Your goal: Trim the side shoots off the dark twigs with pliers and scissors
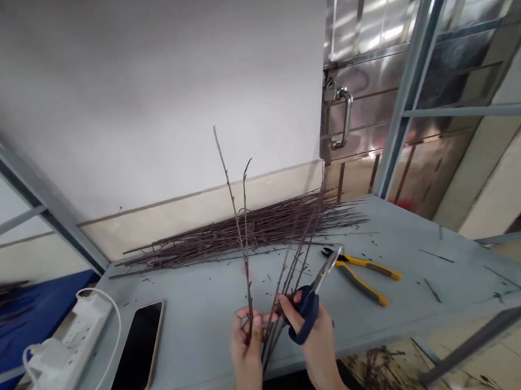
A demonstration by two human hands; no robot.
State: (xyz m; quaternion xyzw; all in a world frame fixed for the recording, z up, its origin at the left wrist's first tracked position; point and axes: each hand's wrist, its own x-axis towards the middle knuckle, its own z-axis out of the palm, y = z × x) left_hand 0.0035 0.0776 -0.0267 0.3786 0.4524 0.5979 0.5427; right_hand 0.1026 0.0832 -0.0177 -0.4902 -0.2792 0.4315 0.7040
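My left hand (247, 336) is closed around the lower end of a thin dark twig (244, 261), which stands upright and forks into two stems. In my right hand (314, 336) is a pair of scissors (305, 315) with dark blue handles, its blades pointing up and right. A bundle of thin twigs (289, 273) slants through the same hand, between thumb and fingers, its lower ends passing beside my left hand. Both hands are close together above the front edge of the table. How the fingers wrap the scissor handles is partly hidden.
A pile of long twigs (208, 240) lies along the back of the grey table (195, 339). Yellow-handled pliers (366, 274) rest right of my hands. A phone (137, 352) on a cable and a white power strip (68, 360) are at left. Metal posts (414, 72) frame the table.
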